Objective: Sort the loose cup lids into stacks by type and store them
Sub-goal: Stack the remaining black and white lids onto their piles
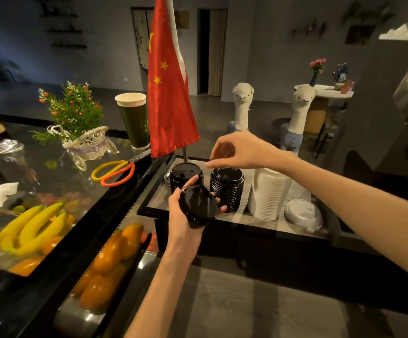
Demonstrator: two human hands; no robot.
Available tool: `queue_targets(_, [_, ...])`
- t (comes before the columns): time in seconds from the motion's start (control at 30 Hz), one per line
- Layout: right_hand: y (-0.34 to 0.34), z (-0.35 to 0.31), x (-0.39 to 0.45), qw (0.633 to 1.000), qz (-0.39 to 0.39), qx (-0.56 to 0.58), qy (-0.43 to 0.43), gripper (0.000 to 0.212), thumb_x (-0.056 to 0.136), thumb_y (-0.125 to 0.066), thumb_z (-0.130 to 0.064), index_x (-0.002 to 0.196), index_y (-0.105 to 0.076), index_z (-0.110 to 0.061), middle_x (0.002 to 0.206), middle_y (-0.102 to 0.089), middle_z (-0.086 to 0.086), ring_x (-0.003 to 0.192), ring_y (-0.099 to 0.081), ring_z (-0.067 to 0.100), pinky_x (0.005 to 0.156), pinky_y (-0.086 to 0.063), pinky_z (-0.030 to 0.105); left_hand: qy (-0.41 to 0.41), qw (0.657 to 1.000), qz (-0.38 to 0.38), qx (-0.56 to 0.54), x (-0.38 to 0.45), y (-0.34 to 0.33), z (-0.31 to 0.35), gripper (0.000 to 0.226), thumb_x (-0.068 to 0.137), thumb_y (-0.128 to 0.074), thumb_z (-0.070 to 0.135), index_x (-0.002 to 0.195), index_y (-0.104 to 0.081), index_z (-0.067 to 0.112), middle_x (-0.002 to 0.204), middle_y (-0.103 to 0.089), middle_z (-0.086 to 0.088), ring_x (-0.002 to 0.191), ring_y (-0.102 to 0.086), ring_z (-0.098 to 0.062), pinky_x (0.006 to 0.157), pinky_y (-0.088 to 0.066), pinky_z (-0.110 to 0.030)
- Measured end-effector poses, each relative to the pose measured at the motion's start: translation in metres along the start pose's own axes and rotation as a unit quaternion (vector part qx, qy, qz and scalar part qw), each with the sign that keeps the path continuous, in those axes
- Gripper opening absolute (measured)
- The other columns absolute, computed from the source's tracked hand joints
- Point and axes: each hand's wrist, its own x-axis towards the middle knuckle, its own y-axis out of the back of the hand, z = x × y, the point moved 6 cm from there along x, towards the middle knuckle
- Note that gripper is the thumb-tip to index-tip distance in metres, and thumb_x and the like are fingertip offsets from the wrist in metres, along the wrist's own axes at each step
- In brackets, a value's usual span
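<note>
The left hand (185, 215) grips a small stack of black lids (198, 204) while the right hand (237, 150), fingers loosely curled and empty, hovers above the ribbed black lid stack (227, 189) just beyond, which a careless nudge might topple.

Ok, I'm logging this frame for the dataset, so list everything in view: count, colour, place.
Black lid stacks: two, black, upright on the tray, left part.
White lid stack: one, white, on the tray right of the black ones.
Loose white lid: one, white, tray's right end.
Tray: one, grey with dark rim, on the counter.
Flag: one, red with yellow stars, behind the tray.
Paper cup: one, green, glass counter.
Scissors: one, yellow and orange handles, left of the tray.
Plant basket: one, white wicker, glass counter.
Bananas: several, yellow, under glass.
Alpaca toys: two, white, behind the counter.
Left hand: holds black lids.
Right hand: above the black stacks, holding nothing.
</note>
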Motion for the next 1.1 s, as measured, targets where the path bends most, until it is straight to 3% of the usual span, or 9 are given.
queue_targets(0.13, [-0.024, -0.021, -0.015, 0.981, -0.126, 0.131, -0.073, 0.051, 0.081, -0.081, -0.054, 0.118, -0.068, -0.022, 0.102, -0.079, -0.001, 0.086, -0.078, 0.011, 0.081, -0.064, 0.032, -0.112, 0.991, -0.028, 0.07, -0.003, -0.007, 0.03, 0.047, 0.104, -0.04, 0.05, 0.144, -0.053, 0.029, 0.148, -0.054, -0.01, 0.131, -0.059, -0.032, 0.105, -0.05, -0.06])
queue_targets(0.27, [-0.028, -0.028, -0.019, 0.955, -0.138, 0.238, -0.112, 0.058, 0.081, -0.083, -0.049, 0.126, -0.064, -0.019, 0.111, -0.077, 0.006, 0.092, -0.079, 0.019, 0.085, -0.064, 0.042, -0.18, 0.968, -0.055, 0.165, -0.006, -0.015, 0.05, 0.062, 0.09, -0.055, 0.06, 0.148, -0.046, 0.04, 0.151, -0.051, 0.007, 0.135, -0.056, -0.019, 0.106, -0.051, -0.046])
queue_targets(0.43, [-0.028, -0.031, -0.013, 0.921, -0.158, 0.326, -0.145, 0.056, 0.084, -0.078, -0.049, 0.129, -0.066, -0.018, 0.119, -0.075, 0.009, 0.101, -0.077, 0.027, 0.094, -0.061, 0.05, -0.242, 0.933, -0.062, 0.258, -0.001, -0.019, 0.067, 0.082, 0.082, -0.066, 0.071, 0.153, -0.037, 0.042, 0.139, -0.056, 0.031, 0.137, -0.051, -0.002, 0.116, -0.041, -0.044])
queue_targets(0.57, [-0.027, -0.033, -0.001, 0.906, -0.187, 0.354, -0.139, 0.062, 0.077, -0.08, -0.045, 0.131, -0.066, -0.019, 0.121, -0.075, 0.01, 0.105, -0.076, 0.028, 0.091, -0.062, 0.044, -0.253, 0.922, -0.058, 0.289, 0.007, -0.01, 0.078, 0.097, 0.073, -0.071, 0.077, 0.155, -0.032, 0.043, 0.152, -0.047, 0.025, 0.142, -0.045, -0.002, 0.114, -0.043, -0.038])
queue_targets(0.63, [-0.019, -0.03, 0.012, 0.927, -0.164, 0.316, -0.114, 0.065, 0.075, -0.084, -0.042, 0.134, -0.063, -0.023, 0.121, -0.075, 0.006, 0.106, -0.075, 0.023, 0.09, -0.062, 0.039, -0.259, 0.917, -0.04, 0.301, 0.008, -0.001, 0.083, 0.101, 0.071, -0.073, 0.076, 0.156, -0.031, 0.042, 0.155, -0.047, 0.015, 0.141, -0.046, -0.003, 0.114, -0.043, -0.037])
queue_targets(0.77, [0.001, -0.024, 0.046, 0.991, -0.119, 0.063, -0.03, 0.074, 0.077, -0.087, -0.045, 0.141, -0.057, -0.026, 0.131, -0.064, -0.01, 0.11, -0.064, 0.002, 0.102, -0.053, 0.031, -0.244, 0.905, 0.048, 0.345, 0.018, 0.03, 0.083, 0.081, 0.077, -0.082, 0.053, 0.146, -0.045, 0.033, 0.143, -0.057, 0.01, 0.132, -0.055, -0.006, 0.114, -0.046, -0.039])
queue_targets(0.87, [-0.007, -0.025, 0.067, 0.984, -0.178, -0.023, 0.011, 0.073, 0.077, -0.09, -0.04, 0.141, -0.057, -0.028, 0.13, -0.064, -0.01, 0.108, -0.064, 0.002, 0.096, -0.052, 0.024, -0.202, 0.875, 0.056, 0.437, 0.033, 0.05, 0.067, 0.08, 0.077, -0.087, 0.039, 0.144, -0.045, 0.029, 0.146, -0.051, 0.009, 0.135, -0.049, -0.01, 0.115, -0.044, -0.038])
queue_targets(0.97, [-0.021, -0.026, 0.085, 0.973, -0.21, -0.079, 0.046, 0.074, 0.076, -0.091, -0.036, 0.142, -0.057, -0.029, 0.134, -0.062, -0.009, 0.115, -0.061, 0.007, 0.086, -0.046, 0.013, -0.198, 0.838, 0.044, 0.506, 0.046, 0.058, 0.053, 0.093, 0.074, -0.09, 0.039, 0.15, -0.039, 0.026, 0.153, -0.045, 0.006, 0.138, -0.043, -0.008, 0.112, -0.04, -0.029])
queue_targets(1.1, [-0.035, -0.021, 0.101, 0.965, -0.222, -0.125, 0.067, 0.078, 0.077, -0.091, -0.032, 0.145, -0.055, -0.026, 0.141, -0.057, -0.006, 0.126, -0.052, 0.013, 0.088, -0.042, 0.015, -0.176, 0.833, 0.052, 0.522, 0.062, 0.064, 0.043, 0.107, 0.069, -0.091, 0.046, 0.156, -0.031, 0.025, 0.159, -0.041, 0.004, 0.145, -0.04, -0.014, 0.114, -0.038, -0.034])
